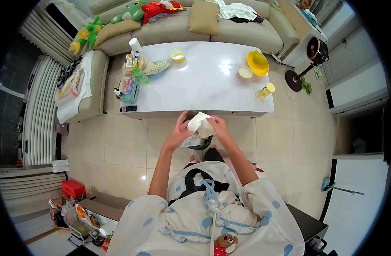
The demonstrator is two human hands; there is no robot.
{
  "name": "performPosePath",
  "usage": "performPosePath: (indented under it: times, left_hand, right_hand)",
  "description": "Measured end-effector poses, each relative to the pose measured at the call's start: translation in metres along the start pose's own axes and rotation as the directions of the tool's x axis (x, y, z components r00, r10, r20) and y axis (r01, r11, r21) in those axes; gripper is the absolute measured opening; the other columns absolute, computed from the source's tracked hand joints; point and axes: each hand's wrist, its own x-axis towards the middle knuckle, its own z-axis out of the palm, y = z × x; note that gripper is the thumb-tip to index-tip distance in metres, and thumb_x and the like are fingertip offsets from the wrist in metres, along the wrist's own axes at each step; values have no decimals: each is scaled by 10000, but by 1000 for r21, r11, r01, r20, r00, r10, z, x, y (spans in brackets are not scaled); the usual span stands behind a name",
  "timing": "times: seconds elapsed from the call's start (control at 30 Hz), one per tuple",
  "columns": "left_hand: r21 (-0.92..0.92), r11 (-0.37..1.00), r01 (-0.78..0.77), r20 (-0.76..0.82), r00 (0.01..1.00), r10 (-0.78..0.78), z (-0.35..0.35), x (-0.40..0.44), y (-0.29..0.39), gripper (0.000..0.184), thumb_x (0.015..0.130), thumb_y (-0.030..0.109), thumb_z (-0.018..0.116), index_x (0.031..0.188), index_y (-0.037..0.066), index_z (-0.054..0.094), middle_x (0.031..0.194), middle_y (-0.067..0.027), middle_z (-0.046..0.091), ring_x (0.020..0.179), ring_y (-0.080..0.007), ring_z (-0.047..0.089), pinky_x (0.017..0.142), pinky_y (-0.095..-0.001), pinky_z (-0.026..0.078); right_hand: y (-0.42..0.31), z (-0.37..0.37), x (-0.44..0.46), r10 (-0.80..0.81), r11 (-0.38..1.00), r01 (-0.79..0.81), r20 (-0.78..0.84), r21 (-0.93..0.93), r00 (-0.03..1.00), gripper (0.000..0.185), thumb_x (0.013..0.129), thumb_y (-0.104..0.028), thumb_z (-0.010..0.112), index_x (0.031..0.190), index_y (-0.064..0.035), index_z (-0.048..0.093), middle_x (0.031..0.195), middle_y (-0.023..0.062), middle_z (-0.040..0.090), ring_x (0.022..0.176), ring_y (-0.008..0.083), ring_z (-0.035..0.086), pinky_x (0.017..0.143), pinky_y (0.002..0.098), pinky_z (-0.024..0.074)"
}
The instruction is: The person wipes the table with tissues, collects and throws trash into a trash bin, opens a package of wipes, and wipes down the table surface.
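Between my two hands, in front of the table's near edge, is a white tissue or cloth. My left hand is at its left side, thumb against it and the index finger stretched upward. On the right, my right hand pinches the other edge of it. Directly below the white piece is a black-lined bin on the floor, partly covered by my hands, with something whitish at its top.
A white table carries a bowl, a green bottle, a second bowl, a yellow dish, a yellow-capped jar and a remote. A fan stands right. Behind is a sofa.
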Motion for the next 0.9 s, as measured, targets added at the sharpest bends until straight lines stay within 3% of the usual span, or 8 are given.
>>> performPosePath:
  times: [0.2, 0.3, 0.37, 0.47, 0.53, 0.73, 0.83, 0.9]
  left_hand:
    - [57, 998, 17, 79, 997, -22, 2, -1, -3, 870, 694, -54, 598, 1382, 126, 97, 1239, -120, 428, 1079, -182, 455, 903, -305, 388]
    - [150, 988, 25, 93, 995, -39, -1, 1, -7, 815, 679, -41, 632, 1356, 102, 202, 1194, -88, 461, 1048, -164, 461, 889, -295, 393]
    - [280, 953, 112, 64, 989, -135, -13, 5, -16, 617, 709, -26, 611, 1267, 71, 365, 1133, -69, 499, 995, -133, 475, 856, -277, 406]
    - [388, 922, -5, -129, 990, 59, -2, 3, -9, 361, 755, -5, 572, 1109, 33, 510, 995, -41, 568, 878, -100, 515, 776, -258, 432]
    - [395, 919, 25, -156, 987, 40, -12, 5, -17, 273, 774, 10, 558, 1046, 22, 547, 921, -30, 582, 818, -91, 525, 734, -252, 436]
    - [509, 860, 18, -182, 979, 87, -24, 15, -23, 131, 814, 81, 551, 905, 1, 602, 752, 4, 586, 698, -65, 523, 621, -214, 421]
    - [449, 893, -6, -196, 975, 105, -20, 16, -16, 136, 829, 125, 558, 870, 2, 597, 724, 13, 572, 667, -49, 504, 603, -202, 410]
    - [436, 900, 26, -325, 937, 130, -19, 15, -9, 160, 840, 159, 559, 858, 3, 590, 722, 21, 563, 659, -40, 489, 598, -197, 403]
  right_hand:
    - [8, 1, -12, 81, 978, -80, 0, 192, 997, 288, 834, -229, 487, 919, 22, 599, 834, 60, 605, 741, 122, 567, 637, 265, 450]
    - [10, 2, -15, 140, 944, -154, 66, 291, 988, 320, 844, -245, 463, 960, 28, 584, 862, 65, 604, 756, 125, 570, 664, 265, 453]
    - [12, 1, -17, 188, 919, -202, 74, 337, 979, 337, 848, -250, 453, 984, 34, 574, 869, 66, 604, 758, 125, 572, 679, 263, 454]
    - [12, -1, -22, 181, 956, -206, 135, 206, 974, 317, 842, -238, 467, 1010, 13, 563, 874, 71, 601, 759, 128, 573, 702, 263, 453]
    - [13, 3, -21, 65, 998, -62, 97, -28, 993, 269, 822, -198, 529, 1010, -9, 559, 873, 65, 598, 756, 123, 570, 698, 263, 454]
    - [10, 7, -11, -259, 962, 265, 97, -61, 961, 234, 779, -137, 624, 959, -2, 558, 829, 35, 597, 728, 108, 560, 677, 245, 455]
    - [10, 2, -1, -193, 961, 186, -18, -203, 981, 186, 794, -127, 610, 923, -4, 559, 794, 33, 594, 701, 101, 563, 661, 236, 465]
    - [6, -3, -1, -163, 985, 160, -49, -64, 985, 154, 810, -137, 590, 902, -17, 565, 788, 23, 589, 698, 91, 558, 670, 229, 460]
